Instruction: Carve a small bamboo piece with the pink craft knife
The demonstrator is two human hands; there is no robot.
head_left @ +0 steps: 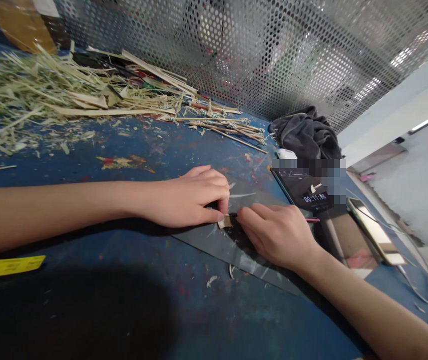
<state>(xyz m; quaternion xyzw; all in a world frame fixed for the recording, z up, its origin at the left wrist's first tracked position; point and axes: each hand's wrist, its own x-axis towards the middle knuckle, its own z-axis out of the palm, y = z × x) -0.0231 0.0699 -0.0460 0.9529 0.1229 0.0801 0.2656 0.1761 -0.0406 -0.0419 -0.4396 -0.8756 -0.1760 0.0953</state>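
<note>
My left hand [200, 195] presses down from the left, its thumb and fingertips closed on a small pale piece of bamboo or wood [226, 223]. From the right, my right hand [279, 231] is curled around a slim tool with a pink end [313, 220], which sticks out behind the knuckles. Its thin dark tip reaches the pale piece between the two hands; the fingers hide the rest. Beneath both hands lies a dark grey sheet [198, 241] with scratches and a few shavings on it.
A heap of bamboo shavings [48, 90] and several tied thin sticks [232, 127] lie at the back. A perforated metal panel [229, 50] stands behind. To the right are a dark cloth [307, 135], a phone with a timer [300, 190] and another phone [375, 232]. A yellow strip [7, 267] lies left.
</note>
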